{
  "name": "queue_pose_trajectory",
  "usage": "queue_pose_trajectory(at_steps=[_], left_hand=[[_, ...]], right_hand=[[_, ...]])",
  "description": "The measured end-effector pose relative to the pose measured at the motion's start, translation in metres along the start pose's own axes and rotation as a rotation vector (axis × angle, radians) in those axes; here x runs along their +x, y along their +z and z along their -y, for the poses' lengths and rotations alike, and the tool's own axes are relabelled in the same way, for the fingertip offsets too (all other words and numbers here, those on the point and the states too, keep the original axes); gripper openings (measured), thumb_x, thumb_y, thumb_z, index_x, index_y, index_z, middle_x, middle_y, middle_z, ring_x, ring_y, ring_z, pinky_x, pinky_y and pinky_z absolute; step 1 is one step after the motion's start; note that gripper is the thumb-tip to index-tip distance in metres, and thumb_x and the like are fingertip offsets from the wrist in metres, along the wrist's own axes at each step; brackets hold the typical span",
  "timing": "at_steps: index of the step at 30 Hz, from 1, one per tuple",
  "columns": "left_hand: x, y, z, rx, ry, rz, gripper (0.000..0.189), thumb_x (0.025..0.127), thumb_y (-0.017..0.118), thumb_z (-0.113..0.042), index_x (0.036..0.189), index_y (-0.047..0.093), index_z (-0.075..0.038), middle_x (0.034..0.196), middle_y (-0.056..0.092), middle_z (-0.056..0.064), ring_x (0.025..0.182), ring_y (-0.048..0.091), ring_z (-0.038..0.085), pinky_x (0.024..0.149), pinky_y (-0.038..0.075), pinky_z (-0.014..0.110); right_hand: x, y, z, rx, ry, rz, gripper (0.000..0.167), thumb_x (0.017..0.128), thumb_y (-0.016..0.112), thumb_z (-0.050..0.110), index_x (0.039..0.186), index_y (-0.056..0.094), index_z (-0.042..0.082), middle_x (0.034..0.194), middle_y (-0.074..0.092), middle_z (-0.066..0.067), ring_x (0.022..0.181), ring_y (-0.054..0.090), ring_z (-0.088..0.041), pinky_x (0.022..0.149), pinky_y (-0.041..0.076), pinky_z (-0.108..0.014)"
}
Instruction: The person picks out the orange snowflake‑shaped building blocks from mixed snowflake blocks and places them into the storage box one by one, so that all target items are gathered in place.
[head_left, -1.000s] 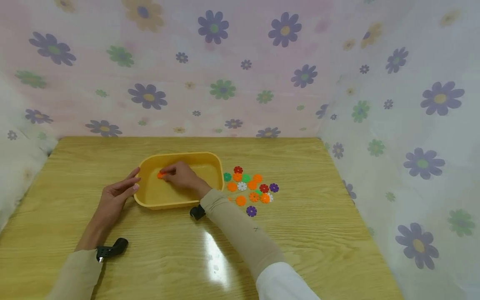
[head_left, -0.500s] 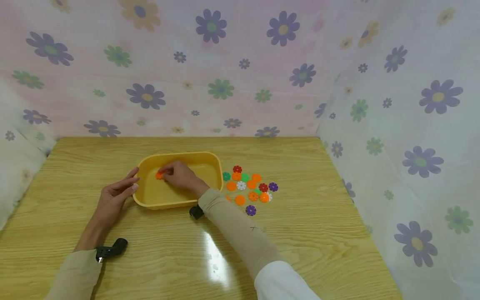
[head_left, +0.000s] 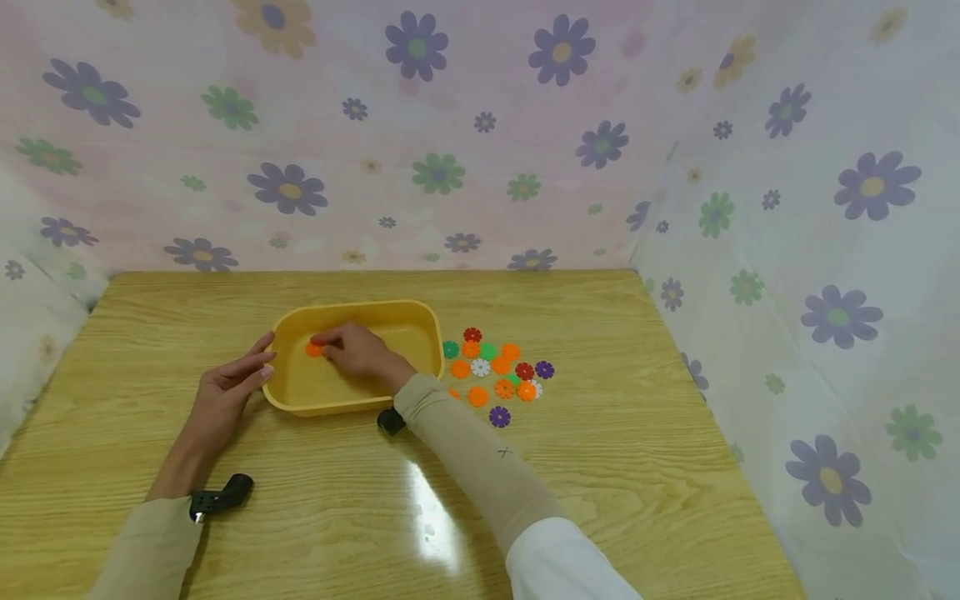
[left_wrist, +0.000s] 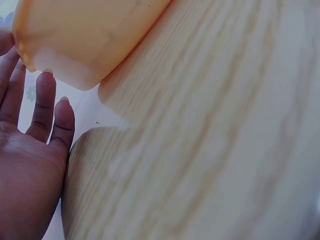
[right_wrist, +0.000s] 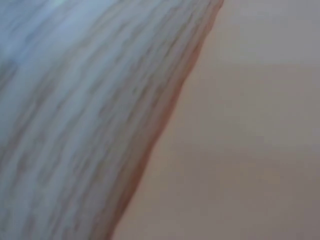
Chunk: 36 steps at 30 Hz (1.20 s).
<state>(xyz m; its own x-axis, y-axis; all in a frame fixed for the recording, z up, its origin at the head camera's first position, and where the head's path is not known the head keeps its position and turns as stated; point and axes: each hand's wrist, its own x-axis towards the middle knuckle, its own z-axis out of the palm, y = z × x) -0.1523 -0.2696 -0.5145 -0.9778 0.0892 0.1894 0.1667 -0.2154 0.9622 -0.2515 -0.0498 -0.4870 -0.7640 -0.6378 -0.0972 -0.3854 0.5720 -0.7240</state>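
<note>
A yellow plastic basin (head_left: 360, 408) stands on the wooden table. My left hand (head_left: 221, 400) rests against its left end, fingers extended and fingertips at the rim. The left wrist view shows that hand (left_wrist: 30, 150) with loosely straight fingers beside the basin's outer wall (left_wrist: 90, 40). Reaching inside the basin, my right hand (head_left: 360, 350) pinches an orange notched flower disc (head_left: 313, 349) between thumb and fingers, low over the basin floor on the left. In the right wrist view the blurred basin wall (right_wrist: 240, 130) fills the right side, and the hand is out of sight.
Right of the basin lie several loose flower discs, among them a purple one (head_left: 499, 417), a red one (head_left: 472, 335), a white one (head_left: 480, 367) and a green one (head_left: 450, 349). Flower-patterned sheeting (head_left: 480, 167) rises behind the table (head_left: 637, 500) and along its sides.
The orange disc and right fingertips have shifted very slightly left within the basin. The left hand stays at the rim. The whole head view has drifted a little.
</note>
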Motion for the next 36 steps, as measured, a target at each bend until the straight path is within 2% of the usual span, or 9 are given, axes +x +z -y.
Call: queue_pose_trajectory(at_steps=[5, 7, 13, 17, 21, 25, 28, 34, 36], left_hand=[[-0.001, 0.001, 0.000, -0.006, 0.008, -0.001, 0.029, 0.102, 0.053, 0.008, 0.128, 0.059, 0.018, 0.147, 0.057, -0.009, 0.140, 0.044, -0.005, 0.104, 0.045, 0.012], [0.000, 0.001, 0.000, -0.004, 0.014, -0.003, 0.029, 0.102, 0.053, 0.008, 0.128, 0.059, 0.018, 0.147, 0.057, -0.009, 0.140, 0.044, -0.005, 0.104, 0.045, 0.012], [0.001, 0.004, 0.001, -0.005, 0.021, -0.022, 0.028, 0.102, 0.053, 0.008, 0.127, 0.062, 0.016, 0.146, 0.059, -0.009, 0.140, 0.044, -0.004, 0.102, 0.046, 0.012], [0.002, 0.005, 0.001, -0.009, 0.029, -0.033, 0.027, 0.101, 0.054, 0.008, 0.126, 0.065, 0.013, 0.145, 0.060, -0.008, 0.140, 0.045, -0.003, 0.100, 0.048, 0.012], [0.002, 0.003, 0.001, -0.027, 0.045, -0.029, 0.028, 0.101, 0.051, 0.011, 0.125, 0.066, 0.013, 0.144, 0.061, -0.007, 0.139, 0.046, -0.002, 0.096, 0.051, 0.013], [0.002, 0.002, 0.001, -0.039, 0.053, -0.023, 0.029, 0.100, 0.051, 0.013, 0.125, 0.066, 0.012, 0.143, 0.062, -0.007, 0.139, 0.047, -0.001, 0.098, 0.050, 0.013], [0.001, 0.002, 0.002, -0.036, 0.053, -0.027, 0.028, 0.100, 0.052, 0.012, 0.124, 0.066, 0.012, 0.142, 0.062, -0.008, 0.139, 0.048, -0.001, 0.101, 0.048, 0.013], [0.001, 0.002, 0.003, -0.055, 0.053, -0.016, 0.028, 0.101, 0.051, 0.012, 0.125, 0.065, 0.013, 0.143, 0.062, -0.007, 0.139, 0.046, -0.001, 0.103, 0.046, 0.014], [0.001, 0.002, 0.003, -0.060, 0.053, -0.015, 0.028, 0.100, 0.050, 0.013, 0.125, 0.065, 0.014, 0.143, 0.061, -0.007, 0.140, 0.046, -0.001, 0.103, 0.047, 0.014]], right_hand=[[0.000, 0.001, -0.001, 0.071, 0.006, -0.016, 0.034, 0.106, 0.055, 0.015, 0.139, 0.064, 0.010, 0.138, 0.066, -0.003, 0.112, 0.062, -0.007, 0.082, 0.046, -0.009], [0.000, 0.001, -0.002, 0.118, 0.005, -0.026, 0.035, 0.106, 0.055, 0.013, 0.140, 0.063, 0.008, 0.136, 0.067, -0.005, 0.107, 0.064, -0.007, 0.080, 0.047, -0.010], [0.002, -0.001, -0.003, 0.240, -0.049, -0.032, 0.034, 0.106, 0.054, 0.009, 0.138, 0.062, 0.002, 0.104, 0.075, -0.010, 0.077, 0.060, -0.009, 0.069, 0.047, -0.012], [0.002, -0.003, -0.001, 0.284, -0.097, -0.052, 0.032, 0.107, 0.054, 0.014, 0.132, 0.067, 0.001, 0.089, 0.073, -0.011, 0.075, 0.060, -0.009, 0.072, 0.048, -0.012], [0.001, -0.009, 0.005, 0.358, -0.111, -0.071, 0.032, 0.107, 0.054, 0.021, 0.126, 0.071, 0.001, 0.085, 0.071, -0.013, 0.080, 0.060, -0.013, 0.071, 0.046, -0.014], [-0.003, -0.031, 0.017, 0.419, -0.131, -0.052, 0.033, 0.108, 0.053, 0.022, 0.125, 0.071, 0.001, 0.091, 0.071, -0.017, 0.084, 0.060, -0.028, 0.061, 0.037, -0.020], [-0.009, -0.056, 0.029, 0.421, -0.183, -0.032, 0.032, 0.108, 0.052, 0.019, 0.127, 0.070, 0.000, 0.095, 0.071, -0.022, 0.090, 0.062, -0.035, 0.064, 0.038, -0.020], [-0.036, -0.113, 0.040, 0.411, -0.295, -0.085, 0.029, 0.107, 0.052, 0.013, 0.127, 0.069, 0.000, 0.094, 0.072, -0.018, 0.095, 0.067, -0.022, 0.091, 0.050, -0.019], [-0.048, -0.130, 0.036, 0.426, -0.305, -0.133, 0.028, 0.107, 0.053, 0.012, 0.127, 0.069, 0.000, 0.095, 0.072, -0.016, 0.080, 0.064, -0.018, 0.081, 0.050, -0.021]])
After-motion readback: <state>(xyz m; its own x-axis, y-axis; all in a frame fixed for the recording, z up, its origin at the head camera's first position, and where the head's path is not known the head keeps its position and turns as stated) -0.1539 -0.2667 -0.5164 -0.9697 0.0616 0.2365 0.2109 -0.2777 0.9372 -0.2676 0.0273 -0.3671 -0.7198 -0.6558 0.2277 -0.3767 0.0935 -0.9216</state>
